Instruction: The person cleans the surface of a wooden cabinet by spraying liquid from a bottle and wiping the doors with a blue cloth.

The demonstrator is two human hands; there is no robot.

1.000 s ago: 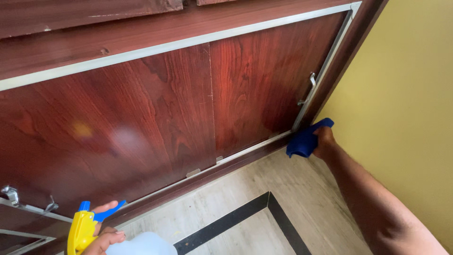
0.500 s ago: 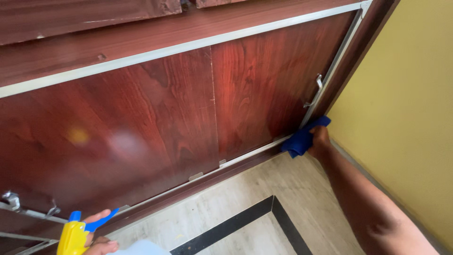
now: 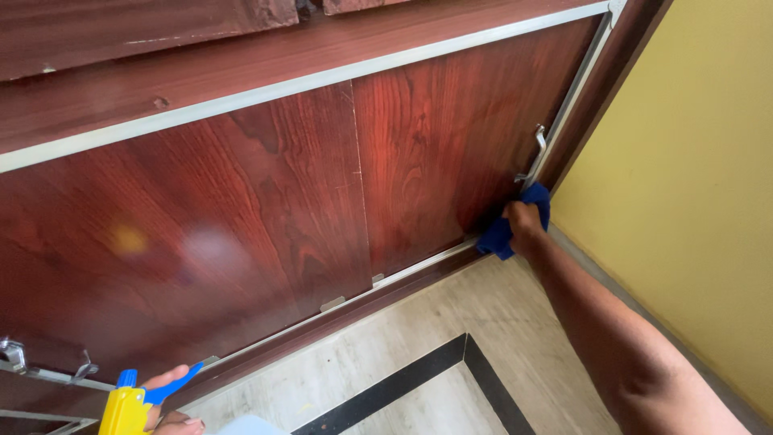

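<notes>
My right hand (image 3: 523,223) reaches far out and presses a blue cloth (image 3: 505,234) against the lower right corner of a dark red wooden cabinet door (image 3: 451,137), just below its metal handle (image 3: 535,153). My left hand (image 3: 165,409) sits at the bottom left edge of the view, holding a spray bottle with a yellow head and blue trigger (image 3: 133,403); its body is mostly cut off by the frame.
A second wooden door (image 3: 201,234) stands to the left, with metal trim along top and bottom. A yellow wall (image 3: 692,185) rises on the right. The floor (image 3: 499,322) is pale tile with a black inlaid stripe (image 3: 403,387). A metal handle (image 3: 16,354) shows at far left.
My right hand with the cloth has slid slightly up along the door's lower right corner toward the handle. The spray bottle in my left hand has dropped lower in view.
</notes>
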